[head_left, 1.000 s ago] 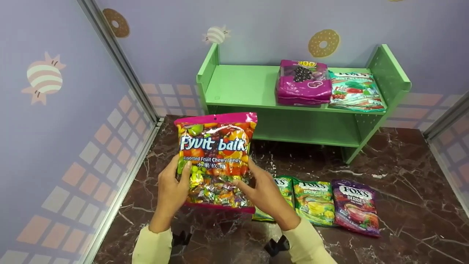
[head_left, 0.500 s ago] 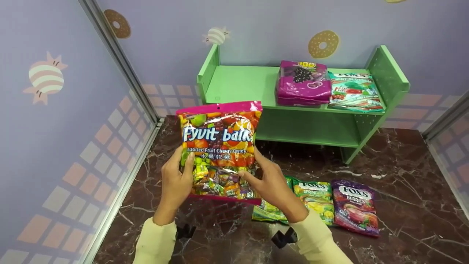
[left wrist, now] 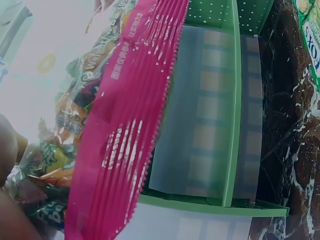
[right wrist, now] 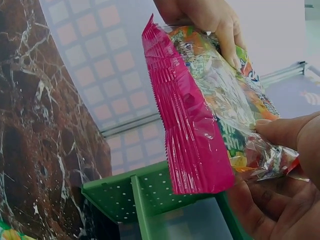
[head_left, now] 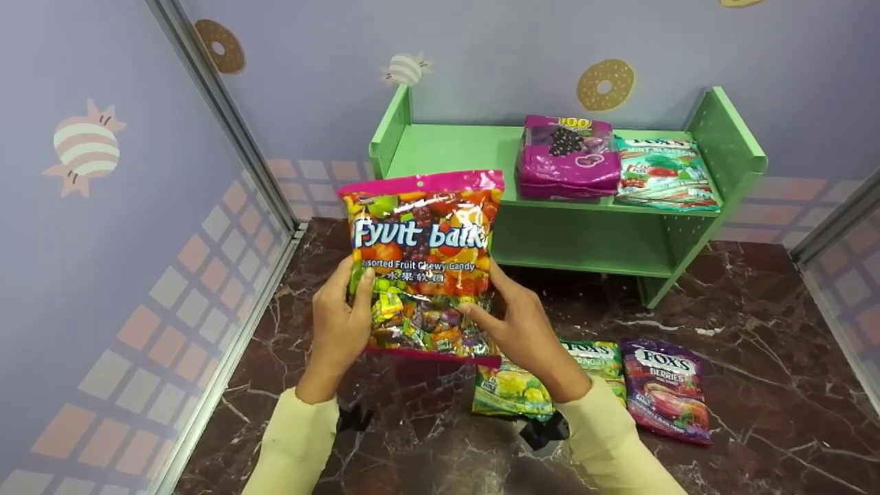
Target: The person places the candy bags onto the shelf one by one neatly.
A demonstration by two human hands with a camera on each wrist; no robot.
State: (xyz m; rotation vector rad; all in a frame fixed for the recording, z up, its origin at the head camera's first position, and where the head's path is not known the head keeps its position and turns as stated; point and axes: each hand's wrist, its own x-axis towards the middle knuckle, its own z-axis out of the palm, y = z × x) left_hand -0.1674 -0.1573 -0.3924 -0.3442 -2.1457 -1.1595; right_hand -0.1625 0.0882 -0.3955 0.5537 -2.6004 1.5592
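Observation:
A bag of fruit chewy candy (head_left: 421,254), with pink top and bottom seals, is held up in front of the green shelf. My left hand (head_left: 340,320) grips its left side, thumb on the front face. On the right side my right hand (head_left: 519,323) holds it the same way, with the thumb on the clear lower part. Seen from below in the right wrist view, the bag's pink bottom seal (right wrist: 187,115) faces the camera, with fingers curled behind the bag. The left wrist view shows the pink seal (left wrist: 125,120) close up.
A green shelf (head_left: 457,148) stands against the back wall. On its top board lie a purple candy bag (head_left: 570,158) and a mint candy bag (head_left: 667,172). Yellow-green candy bags (head_left: 512,392) and a purple berries bag (head_left: 667,392) lie on the brown marble surface (head_left: 770,344).
Both hands have raised the bag of fruit chewy candy and moved it slightly right, toward the shelf. It now overlaps the front edge of the top board. The other bags stay put.

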